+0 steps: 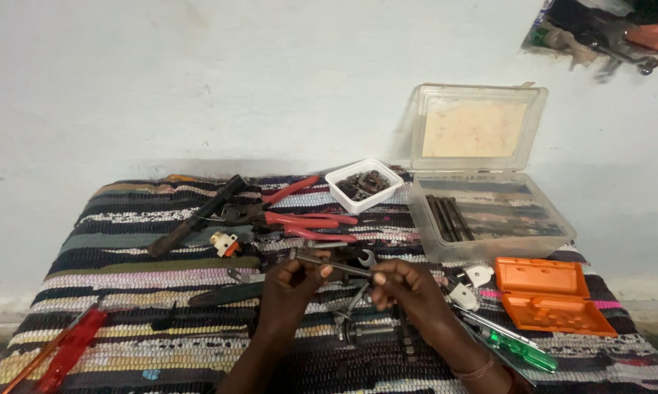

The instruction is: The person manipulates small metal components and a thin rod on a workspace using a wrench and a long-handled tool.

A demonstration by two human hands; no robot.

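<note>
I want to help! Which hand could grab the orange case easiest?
The right hand. The orange case lies on its side of the mat; the left hand sits farther away.

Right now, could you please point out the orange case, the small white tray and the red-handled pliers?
orange case [550, 294]: head view, on the middle of its lid.
small white tray [342, 198]: head view, on its near-left wall.
red-handled pliers [310, 225]: head view, on the red handles.

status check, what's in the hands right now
Left hand and right hand both pinch a thin metal rod between them. Wrench just behind it. Loose metal parts on striped mat below.
</note>
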